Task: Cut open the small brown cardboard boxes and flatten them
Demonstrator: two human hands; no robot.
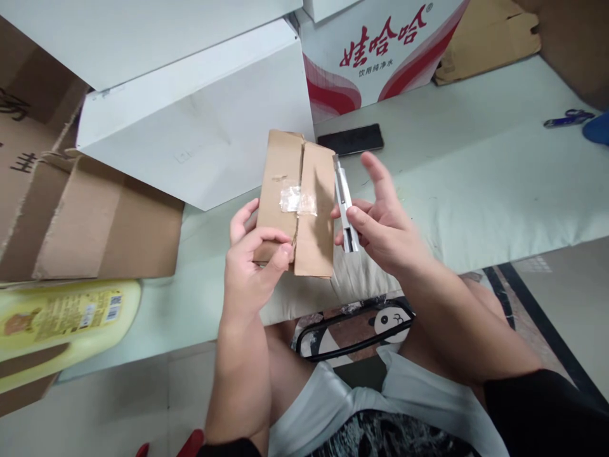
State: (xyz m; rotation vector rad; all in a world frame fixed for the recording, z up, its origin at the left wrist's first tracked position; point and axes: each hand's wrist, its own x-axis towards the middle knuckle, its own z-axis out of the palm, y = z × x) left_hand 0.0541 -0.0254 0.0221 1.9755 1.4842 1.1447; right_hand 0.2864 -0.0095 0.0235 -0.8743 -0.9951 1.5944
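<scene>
My left hand [257, 260] grips the near left side of a small brown cardboard box [316, 241], its thumb by the seam between the two flaps. Clear tape [298, 200] crosses that seam near the middle, and the box is tilted up toward me. In my right hand [383, 219] is a silver utility knife [343, 202], pinched between thumb and fingers with the index finger raised off it. The knife's tip points away from me, alongside the right edge of the box.
Behind the box lie a black phone [351, 139] and large white boxes [200, 120]. Open cardboard [109, 216] and a yellow bottle [128, 311] are on the left. Blue-handled scissors [568, 119] rest at the far right of the pale green cloth [480, 165].
</scene>
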